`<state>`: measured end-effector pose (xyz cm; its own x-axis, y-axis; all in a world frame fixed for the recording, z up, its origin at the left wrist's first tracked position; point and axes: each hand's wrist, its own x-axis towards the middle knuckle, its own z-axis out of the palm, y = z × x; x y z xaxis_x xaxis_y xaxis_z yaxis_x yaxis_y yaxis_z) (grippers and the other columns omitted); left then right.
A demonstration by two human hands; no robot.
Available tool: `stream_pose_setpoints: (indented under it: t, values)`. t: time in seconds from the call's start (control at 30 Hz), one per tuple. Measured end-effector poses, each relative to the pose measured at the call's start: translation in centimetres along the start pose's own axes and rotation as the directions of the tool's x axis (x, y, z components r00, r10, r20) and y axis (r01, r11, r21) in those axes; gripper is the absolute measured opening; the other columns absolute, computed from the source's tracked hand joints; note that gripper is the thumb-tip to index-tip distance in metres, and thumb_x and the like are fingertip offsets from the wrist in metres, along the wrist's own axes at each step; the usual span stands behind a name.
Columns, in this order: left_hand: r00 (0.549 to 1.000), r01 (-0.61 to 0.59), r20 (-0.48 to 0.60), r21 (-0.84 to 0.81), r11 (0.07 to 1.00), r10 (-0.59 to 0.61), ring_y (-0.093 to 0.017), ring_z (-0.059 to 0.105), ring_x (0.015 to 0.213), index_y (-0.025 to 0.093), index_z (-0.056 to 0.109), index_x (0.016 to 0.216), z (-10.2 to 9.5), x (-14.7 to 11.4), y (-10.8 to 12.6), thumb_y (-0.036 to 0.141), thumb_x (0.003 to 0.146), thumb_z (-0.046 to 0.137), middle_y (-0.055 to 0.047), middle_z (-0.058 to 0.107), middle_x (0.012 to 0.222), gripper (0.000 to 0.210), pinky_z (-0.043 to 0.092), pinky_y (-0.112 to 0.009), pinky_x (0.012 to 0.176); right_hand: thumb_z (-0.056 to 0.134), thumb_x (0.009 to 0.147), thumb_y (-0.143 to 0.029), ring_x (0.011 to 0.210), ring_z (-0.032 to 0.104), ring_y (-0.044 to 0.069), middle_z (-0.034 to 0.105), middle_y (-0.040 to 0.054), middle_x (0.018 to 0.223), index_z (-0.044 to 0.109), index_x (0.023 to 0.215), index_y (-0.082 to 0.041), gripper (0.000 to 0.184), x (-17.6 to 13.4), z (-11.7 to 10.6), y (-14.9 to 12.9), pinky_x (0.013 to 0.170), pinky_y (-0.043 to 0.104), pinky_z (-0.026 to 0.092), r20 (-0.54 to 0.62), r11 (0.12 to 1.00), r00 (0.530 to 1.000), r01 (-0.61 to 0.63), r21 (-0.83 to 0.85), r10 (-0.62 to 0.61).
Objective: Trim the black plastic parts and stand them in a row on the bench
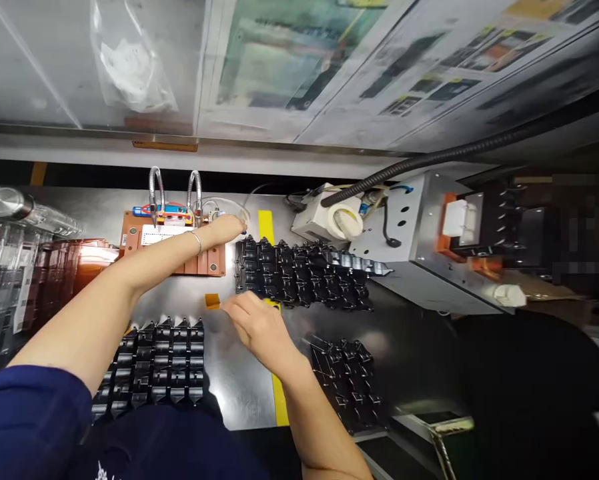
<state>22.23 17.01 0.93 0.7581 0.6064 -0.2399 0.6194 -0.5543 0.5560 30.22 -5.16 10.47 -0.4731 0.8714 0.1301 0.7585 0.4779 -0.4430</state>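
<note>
My left hand [228, 229] reaches across a brown fixture [217, 261]. Its fingers are closed near the back left corner of a group of black ribbed plastic parts [299, 273]; what they hold, if anything, is too small to make out. Closer to me, my right hand [259, 328] pinches at the edge of a small amber film piece [212, 301] above the metal table. The fixture carries a white plate [157, 235] with rows of small holes, and two bendable metal hoses [195, 183] arch over it.
More black ribbed parts [169, 360] lie at front left, others [349, 387] at front right. A grey metal machine [404, 247] stands right, beside a white device [324, 217] with a black corrugated hose [429, 157]. Clear plastic trays [4, 287] are stacked left. Yellow tape [280, 403] marks the table.
</note>
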Motion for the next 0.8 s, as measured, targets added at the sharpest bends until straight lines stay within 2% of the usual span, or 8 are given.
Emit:
stream_pose_setpoints:
  t: [0.1,0.17,0.23,0.3,0.4,0.47,0.67,0.8]
  values:
    - [1.0,-0.016,-0.026,-0.157,0.987,0.012,-0.025,0.056,0.115,0.01,0.063,0.106,0.1,-4.1,0.0,0.023,0.091,0.053,-0.016,0.063,0.12,0.022,0.043,-0.04,0.099,0.047,0.092,-0.012,0.079,0.059,0.016,0.069,0.0054,0.086,0.067,0.094,-0.018,0.02,1.5,0.3,0.5,0.068,0.027,0.049,-0.042,0.98,0.999,0.017,0.2,-0.009]
    - [0.999,0.002,-0.039,-0.279,0.96,-0.014,-0.023,0.061,0.108,0.011,0.063,0.105,0.0,-8.4,-0.8,0.032,0.094,0.046,-0.016,0.065,0.117,0.029,0.047,-0.035,0.094,0.052,0.09,-0.016,0.079,0.062,0.015,0.069,0.0047,0.085,0.068,0.09,-0.018,0.016,2.6,1.4,1.2,0.07,0.027,0.05,-0.144,0.918,0.983,-0.05,0.393,0.115]
    - [0.999,0.046,-0.007,-0.406,0.913,-0.053,-0.019,0.068,0.088,0.012,0.065,0.093,-0.1,-13.6,-2.5,0.045,0.098,0.027,-0.013,0.072,0.097,0.051,0.053,-0.03,0.08,0.058,0.087,-0.023,0.072,0.062,0.014,0.069,0.0034,0.079,0.068,0.084,-0.019,0.012,3.8,3.5,2.1,0.066,0.027,0.051,-0.225,0.775,0.895,-0.181,0.606,0.384]
    - [0.994,0.111,0.049,-0.547,0.83,-0.1,-0.017,0.069,0.075,0.013,0.065,0.087,-0.2,-18.8,-4.6,0.053,0.097,0.015,-0.011,0.073,0.084,0.064,0.055,-0.028,0.069,0.065,0.079,-0.032,0.063,0.061,0.014,0.067,0.0016,0.07,0.068,0.081,-0.018,0.014,5.1,6.4,2.9,0.06,0.027,0.052,-0.188,0.528,0.724,-0.276,0.803,0.663]
    - [0.873,0.324,0.22,-0.929,0.179,-0.436,-0.02,0.07,0.072,0.013,0.062,0.085,0.0,-24.2,-7.0,0.058,0.085,0.052,-0.011,0.071,0.079,0.046,0.058,-0.035,0.064,0.073,0.065,-0.04,0.056,0.059,0.013,0.063,-0.001,0.061,0.066,0.079,-0.016,0.029,7.0,10.9,3.2,0.056,0.029,0.054,-0.031,0.195,0.497,-0.283,0.939,0.867]
    - [0.775,0.302,0.247,-0.953,-0.002,-0.583,-0.017,0.069,0.067,0.013,0.06,0.08,0.2,-25.3,-7.8,0.044,0.074,0.072,-0.008,0.07,0.078,0.034,0.058,-0.032,0.061,0.073,0.062,-0.043,0.055,0.059,0.012,0.063,-0.0013,0.062,0.065,0.08,-0.016,0.033,8.0,13.1,3.0,0.055,0.028,0.054,0.022,0.114,0.435,-0.285,0.952,0.9]
    - [0.566,0.281,0.159,-0.96,0.008,-0.809,-0.005,0.048,0.037,0.014,0.054,0.064,0.2,-22.1,-9.4,0.027,0.067,0.077,0.004,0.056,0.048,0.026,0.038,-0.015,0.037,0.068,0.064,-0.038,0.047,0.055,0.009,0.062,-0.0017,0.059,0.06,0.07,-0.017,0.023,10.2,15.2,3.4,0.045,0.022,0.048,0.042,0.113,0.398,-0.358,0.927,0.917]
    - [0.479,0.337,0.172,-0.941,0.0,-0.861,-0.003,0.035,0.029,0.017,0.046,0.054,-0.1,-20.6,-10.8,0.021,0.061,0.079,0.008,0.045,0.036,0.033,0.021,-0.015,0.03,0.066,0.064,-0.029,0.039,0.048,0.007,0.055,-0.0053,0.047,0.056,0.059,-0.017,0.016,11.5,15.4,4.6,0.039,0.019,0.04,0.047,0.112,0.363,-0.406,0.907,0.93]
